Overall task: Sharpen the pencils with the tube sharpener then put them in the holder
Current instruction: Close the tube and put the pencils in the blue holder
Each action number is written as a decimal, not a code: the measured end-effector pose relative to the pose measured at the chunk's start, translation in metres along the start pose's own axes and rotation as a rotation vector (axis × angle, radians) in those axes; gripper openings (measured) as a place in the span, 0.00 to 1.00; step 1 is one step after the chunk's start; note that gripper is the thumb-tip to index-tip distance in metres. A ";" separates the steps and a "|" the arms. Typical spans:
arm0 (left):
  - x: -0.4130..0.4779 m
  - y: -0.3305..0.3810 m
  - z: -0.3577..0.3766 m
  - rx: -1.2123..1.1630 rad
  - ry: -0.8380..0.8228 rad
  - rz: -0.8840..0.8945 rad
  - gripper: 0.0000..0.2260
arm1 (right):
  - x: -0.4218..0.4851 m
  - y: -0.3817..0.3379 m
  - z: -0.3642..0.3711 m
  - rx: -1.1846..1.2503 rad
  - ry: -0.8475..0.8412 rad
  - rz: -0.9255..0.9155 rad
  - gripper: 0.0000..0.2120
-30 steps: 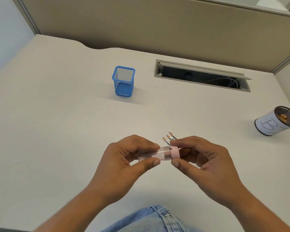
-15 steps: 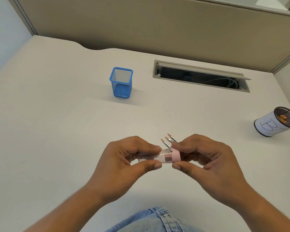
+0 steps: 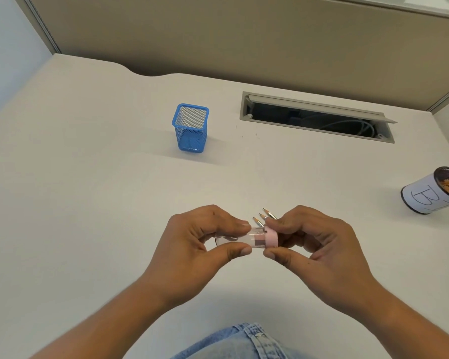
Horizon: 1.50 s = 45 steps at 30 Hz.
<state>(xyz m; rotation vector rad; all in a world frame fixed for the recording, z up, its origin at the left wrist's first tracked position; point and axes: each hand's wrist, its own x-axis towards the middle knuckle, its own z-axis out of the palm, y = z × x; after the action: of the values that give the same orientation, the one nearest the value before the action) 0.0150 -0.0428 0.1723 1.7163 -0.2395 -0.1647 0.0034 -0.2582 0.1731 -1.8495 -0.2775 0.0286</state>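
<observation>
Pinched between left hand (image 3: 192,244) and right hand (image 3: 319,244): tube sharpener (image 3: 254,238).

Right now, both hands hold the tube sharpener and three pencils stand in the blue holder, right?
No. In the head view the blue holder looks empty; the three pencils poke out by the right hand, which holds the tube sharpener with the left hand.

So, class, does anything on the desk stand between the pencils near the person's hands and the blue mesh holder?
Nothing visible does. Only bare desk lies between the pencils by the right hand and the blue mesh holder. The labelled cup sits far to the right, off that path.
</observation>
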 end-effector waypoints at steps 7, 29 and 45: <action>0.012 0.004 -0.003 -0.065 -0.049 -0.031 0.11 | 0.005 0.000 -0.006 -0.005 0.008 -0.066 0.13; 0.001 0.008 -0.009 0.106 0.020 0.129 0.08 | 0.004 -0.024 0.001 0.102 -0.003 0.233 0.15; -0.002 -0.008 -0.003 0.053 -0.030 0.165 0.07 | 0.005 -0.019 -0.004 0.226 -0.073 0.375 0.17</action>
<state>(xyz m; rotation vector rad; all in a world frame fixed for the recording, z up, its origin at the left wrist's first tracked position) 0.0139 -0.0386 0.1652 1.7389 -0.4095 -0.0633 0.0054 -0.2558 0.1925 -1.6538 0.0255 0.3723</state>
